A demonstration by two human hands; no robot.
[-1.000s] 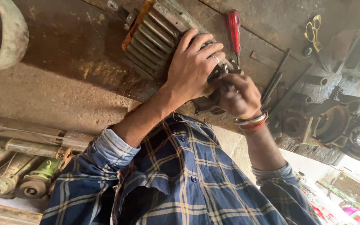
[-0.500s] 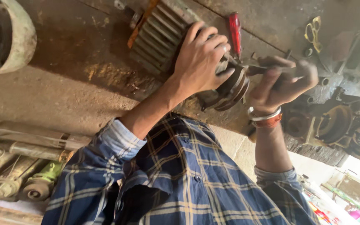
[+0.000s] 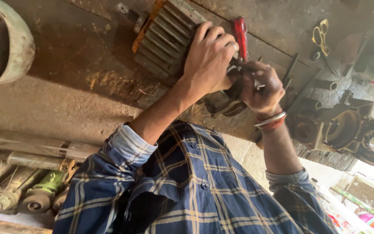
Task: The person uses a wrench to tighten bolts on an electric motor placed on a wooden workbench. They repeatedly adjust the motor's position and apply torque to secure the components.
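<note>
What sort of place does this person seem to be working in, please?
Probably a motor or machine repair workshop: a finned motor housing lies on a grimy bench, a red-handled screwdriver and loose metal castings lie about, and worn power tools are stacked nearby.

Single head cam, no second view, so no shared field. Looks down over wearer's chest: plaid shirt [image 3: 195,195] fills lower frame, close. Left hand [image 3: 208,58] and right hand [image 3: 260,86] sit upper centre at arm's reach, over ribbed motor housing [image 3: 161,39] on grimy workbench [image 3: 66,99]. Frame rolled, bench edge runs diagonal. Floor clutter at far left and right edges.
</note>
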